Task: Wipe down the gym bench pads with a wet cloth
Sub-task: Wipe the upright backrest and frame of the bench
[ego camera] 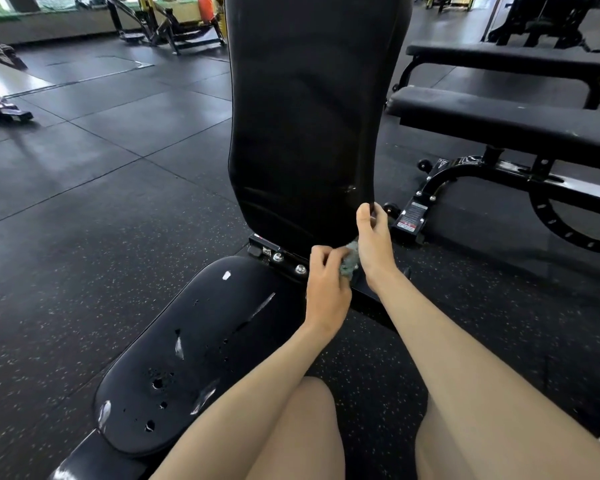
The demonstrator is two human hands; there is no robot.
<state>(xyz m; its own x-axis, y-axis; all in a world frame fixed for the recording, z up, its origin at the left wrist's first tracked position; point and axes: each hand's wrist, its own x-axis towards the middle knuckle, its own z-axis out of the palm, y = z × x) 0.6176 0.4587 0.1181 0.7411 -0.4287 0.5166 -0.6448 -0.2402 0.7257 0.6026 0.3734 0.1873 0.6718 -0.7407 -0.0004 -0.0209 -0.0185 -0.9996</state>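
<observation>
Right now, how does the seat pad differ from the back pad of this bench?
The back pad stands steeply raised; the seat pad lies low. The seat pad shows holes and pale tears; the back pad looks mostly whole. The right hand grips the back pad's edge. Both are black.

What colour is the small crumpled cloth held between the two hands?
Muted grey-green; the small crumpled cloth shows best in the head view.

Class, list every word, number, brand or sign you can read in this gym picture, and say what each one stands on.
Nothing here can be read.
Sticker on the neighbouring bench frame: white print, red strip, too small to read.
Small mark on the hinge bracket under the back pad: blurred.
Triangular mark on that same frame: blurred.
</observation>
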